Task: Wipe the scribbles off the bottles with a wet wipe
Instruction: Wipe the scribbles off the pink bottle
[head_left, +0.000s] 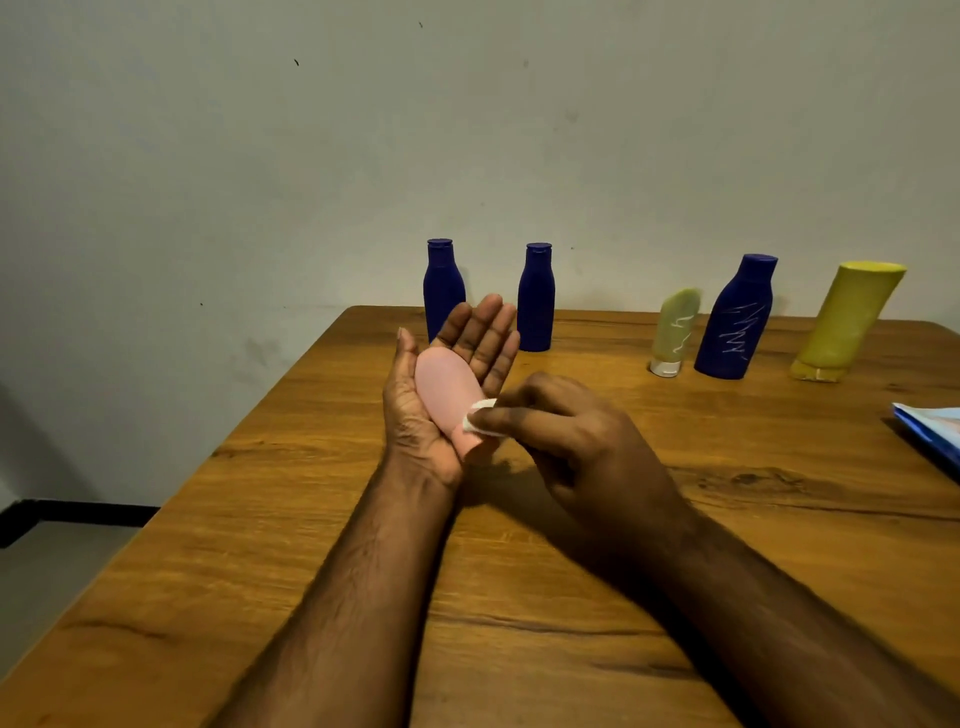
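left hand (457, 384): palm up, fingers straight, my bottle lies on it | right hand (561, 431): fingers curled, pinching my wipe

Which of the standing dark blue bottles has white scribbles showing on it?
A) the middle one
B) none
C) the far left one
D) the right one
D: white zigzag lines show on the right blue bottle; the two left blue bottles look plain from here.

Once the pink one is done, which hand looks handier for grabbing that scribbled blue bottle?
Probably the left hand: it only cradles the pink bottle on its open palm, while the right hand pinches the wipe. The scribbled blue bottle does stand on the right, though.
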